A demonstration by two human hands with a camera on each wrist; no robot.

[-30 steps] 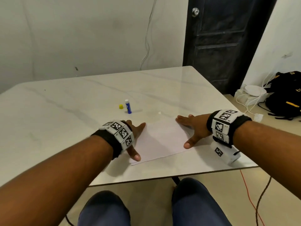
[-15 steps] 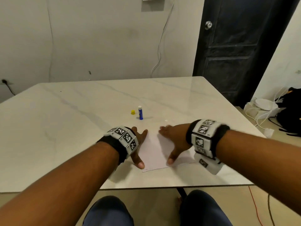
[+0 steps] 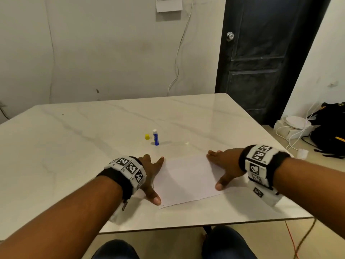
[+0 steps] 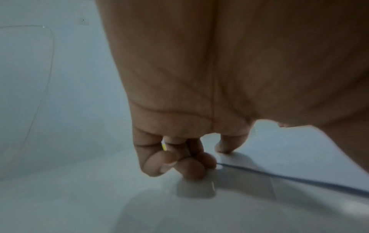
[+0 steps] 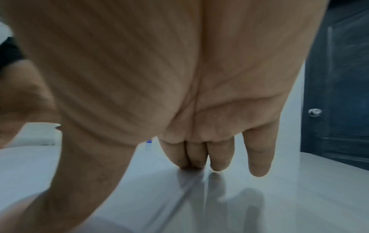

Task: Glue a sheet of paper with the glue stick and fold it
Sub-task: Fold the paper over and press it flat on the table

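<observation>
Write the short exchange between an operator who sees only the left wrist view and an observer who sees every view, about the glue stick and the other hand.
Operator: Where is the glue stick?
Observer: The glue stick stands upright on the table, beyond the paper.
Operator: Is it capped?
Observer: No, its yellow cap sits beside it.
Operator: And the other hand?
Observer: The right hand lies flat on the paper's right edge.

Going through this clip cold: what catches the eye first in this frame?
Two hands lie flat on a white sheet of paper near the front edge of the marble table: the left hand at its left edge, the right hand at its right. Behind the paper stands an uncapped blue glue stick, its yellow cap just to its left.
</observation>
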